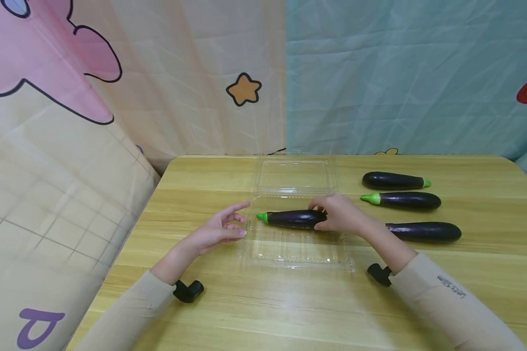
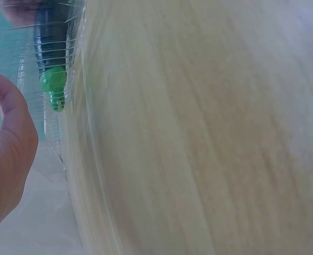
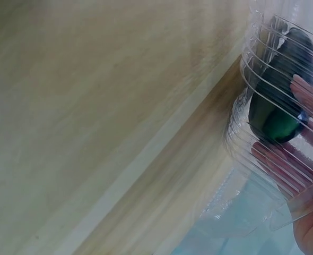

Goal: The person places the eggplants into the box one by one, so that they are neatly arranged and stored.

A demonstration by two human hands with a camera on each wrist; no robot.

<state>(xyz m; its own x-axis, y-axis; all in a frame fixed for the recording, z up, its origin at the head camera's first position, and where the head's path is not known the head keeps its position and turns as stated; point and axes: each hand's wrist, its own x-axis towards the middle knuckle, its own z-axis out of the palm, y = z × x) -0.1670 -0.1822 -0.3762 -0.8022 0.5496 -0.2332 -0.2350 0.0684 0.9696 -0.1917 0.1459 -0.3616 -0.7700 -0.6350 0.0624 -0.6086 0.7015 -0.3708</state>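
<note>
An eggplant (image 1: 292, 219) with a green stem lies lengthwise inside a clear plastic clamshell box (image 1: 290, 251), stem toward the left. My right hand (image 1: 340, 214) grips its thick right end, thumb on the near side and fingers on the far side. Through the ribbed clear wall, the right wrist view shows the eggplant's rounded end (image 3: 284, 101) between thumb and fingers. My left hand (image 1: 221, 228) is at the box's left edge, fingers loosely extended, holding nothing. In the left wrist view the green stem (image 2: 53, 82) shows through the box wall.
The box's lid (image 1: 296, 175) lies open toward the back. To the right on the wooden table (image 1: 263, 307) are three more eggplants: one at the back (image 1: 391, 180), one in the middle (image 1: 408, 200), and one nearer (image 1: 426, 231), partly hidden by my right arm. Printed curtains hang behind.
</note>
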